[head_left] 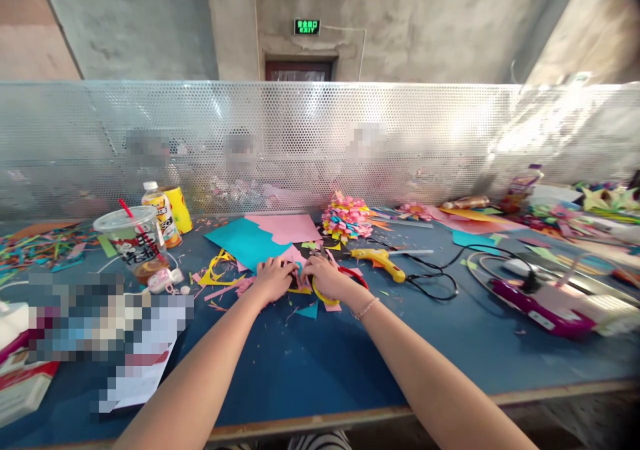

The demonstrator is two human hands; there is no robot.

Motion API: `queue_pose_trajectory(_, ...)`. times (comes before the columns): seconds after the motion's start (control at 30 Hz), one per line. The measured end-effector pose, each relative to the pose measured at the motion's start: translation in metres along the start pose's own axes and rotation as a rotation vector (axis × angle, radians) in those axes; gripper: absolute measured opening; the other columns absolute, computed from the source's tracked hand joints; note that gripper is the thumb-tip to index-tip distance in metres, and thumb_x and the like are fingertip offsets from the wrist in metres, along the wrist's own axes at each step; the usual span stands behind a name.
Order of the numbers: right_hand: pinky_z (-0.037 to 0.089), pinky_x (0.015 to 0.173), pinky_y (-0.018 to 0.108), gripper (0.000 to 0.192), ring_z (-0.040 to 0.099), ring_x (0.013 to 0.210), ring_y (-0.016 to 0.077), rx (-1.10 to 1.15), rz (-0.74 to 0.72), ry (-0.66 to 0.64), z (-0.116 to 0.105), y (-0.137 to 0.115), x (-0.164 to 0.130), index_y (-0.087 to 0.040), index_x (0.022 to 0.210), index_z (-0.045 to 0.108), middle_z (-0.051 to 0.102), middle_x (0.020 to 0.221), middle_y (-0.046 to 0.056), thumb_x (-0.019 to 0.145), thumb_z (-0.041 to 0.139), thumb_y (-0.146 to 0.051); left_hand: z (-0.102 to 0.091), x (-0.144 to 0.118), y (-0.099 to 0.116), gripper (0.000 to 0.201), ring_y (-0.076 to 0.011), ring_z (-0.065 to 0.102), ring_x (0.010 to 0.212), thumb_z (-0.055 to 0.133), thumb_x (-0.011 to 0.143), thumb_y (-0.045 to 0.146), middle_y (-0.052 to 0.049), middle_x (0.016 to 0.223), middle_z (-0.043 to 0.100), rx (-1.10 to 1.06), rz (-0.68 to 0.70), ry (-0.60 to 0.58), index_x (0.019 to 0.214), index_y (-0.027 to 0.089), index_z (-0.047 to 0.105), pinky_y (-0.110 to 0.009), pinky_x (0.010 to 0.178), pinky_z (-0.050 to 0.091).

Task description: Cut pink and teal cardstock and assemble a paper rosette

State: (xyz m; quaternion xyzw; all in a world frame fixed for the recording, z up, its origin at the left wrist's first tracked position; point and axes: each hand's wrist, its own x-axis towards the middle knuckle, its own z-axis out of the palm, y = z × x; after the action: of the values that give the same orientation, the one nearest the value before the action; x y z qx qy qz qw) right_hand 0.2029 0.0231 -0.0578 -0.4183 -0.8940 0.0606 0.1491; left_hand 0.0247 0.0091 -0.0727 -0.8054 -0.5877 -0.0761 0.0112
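My left hand (275, 279) and my right hand (324, 278) are close together over small paper scraps in the middle of the blue table. Both have bent fingers, and what they pinch is too small and covered to make out. Pink paper bits (299, 255) show around the fingertips. Beneath and beside my right hand is a yellow curved piece (324, 297), with a red curved piece (356, 277) to its right. A teal sheet (245, 240) and a pink sheet (293, 227) lie just beyond. Behind my right hand stands a ball of folded paper strips (345, 217).
A yellow glue gun (377, 261) with a black cord lies right of my hands. Farther right is a purple power strip (543, 308). On the left stand a plastic cup (133, 240) with a red straw and a bottle (163, 217). A perforated metal screen (300, 110) closes off the back.
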Motion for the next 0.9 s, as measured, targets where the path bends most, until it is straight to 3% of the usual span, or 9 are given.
queue_pose_trajectory(0.17,0.033,0.08,0.029,0.033,0.047,0.096,0.0197,0.004,0.223,0.185,0.005,0.008,0.006,-0.017,0.094,0.058,0.057,0.1,0.008,0.071,0.037,-0.004,0.002,0.003,0.0,0.047,-0.0273,0.036,0.115,0.031,0.08,0.029,-0.006,0.128,0.042,-0.032,-0.038,0.004,0.126,0.031,0.038,-0.045,0.091,0.031)
queue_pose_trajectory(0.27,0.033,0.082,0.032,0.029,0.045,0.104,0.023,-0.033,0.342,0.164,0.012,0.013,0.01,-0.018,0.105,0.052,0.057,0.108,0.009,0.079,0.039,-0.014,0.003,0.004,0.001,0.044,-0.0271,0.036,0.115,0.029,0.082,0.031,-0.007,0.129,0.041,-0.032,-0.041,0.02,0.124,0.027,0.041,-0.045,0.093,0.03)
queue_pose_trajectory(0.43,0.03,0.088,0.034,0.031,0.046,0.108,0.0235,-0.048,0.302,0.149,0.017,0.009,0.013,-0.018,0.109,0.05,0.057,0.112,0.009,0.081,0.045,-0.03,0.001,0.001,0.002,0.042,-0.0271,0.038,0.112,0.029,0.083,0.031,-0.004,0.127,0.043,-0.002,0.002,0.047,0.122,0.033,0.044,-0.046,0.09,0.032)
queue_pose_trajectory(0.6,0.031,0.087,0.028,0.037,0.048,0.107,0.0198,-0.023,0.231,0.182,0.016,0.0,0.015,-0.016,0.11,0.05,0.058,0.109,0.01,0.072,0.05,-0.017,0.0,0.001,0.001,0.039,-0.0263,0.039,0.11,0.03,0.083,0.03,-0.005,0.123,0.045,0.006,-0.011,0.043,0.119,0.032,0.046,-0.045,0.089,0.033)
queue_pose_trajectory(0.77,0.033,0.08,0.026,0.036,0.05,0.101,0.019,0.053,0.298,0.211,0.017,-0.003,0.017,-0.016,0.106,0.051,0.058,0.107,0.01,0.07,0.052,-0.014,0.0,0.002,0.001,0.039,-0.0263,0.039,0.11,0.029,0.084,0.03,-0.005,0.122,0.045,0.017,-0.024,0.022,0.118,0.033,0.048,-0.045,0.088,0.033)
queue_pose_trajectory(0.9,0.034,0.068,0.023,0.033,0.054,0.087,0.017,0.169,0.367,0.24,0.019,0.003,0.022,-0.016,0.102,0.051,0.062,0.091,0.005,0.07,0.055,-0.017,0.0,0.002,0.002,0.041,-0.0259,0.039,0.111,0.029,0.084,0.029,-0.005,0.123,0.045,0.015,-0.041,0.038,0.121,0.036,0.046,-0.043,0.089,0.032)
